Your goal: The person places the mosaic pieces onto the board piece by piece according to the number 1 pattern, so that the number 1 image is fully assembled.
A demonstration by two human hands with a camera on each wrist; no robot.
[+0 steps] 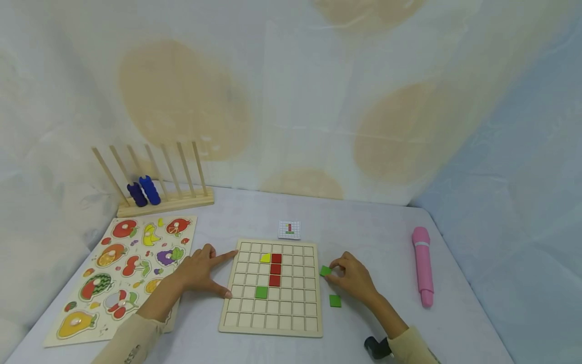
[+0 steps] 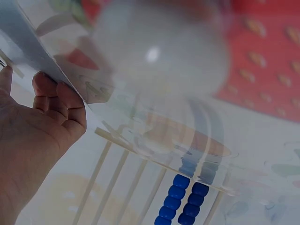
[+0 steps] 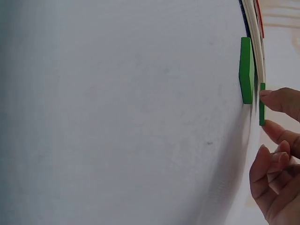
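A wooden grid board lies flat on the table. Set into it are a yellow tile, a column of three red tiles and a green tile lower left of them. My left hand touches the board's left edge with thumb and forefinger stretched apart, its other fingers bent. Right of the board, thumb and forefinger of my right hand pinch a small green square tile, also seen edge-on in the right wrist view. Another loose green tile lies on the table just below that hand.
Behind the board is a small pattern card. A fruit puzzle board lies left, with a wooden peg rack bearing blue beads behind it. Far right lies a pink microphone-shaped toy; a black object is near my right wrist.
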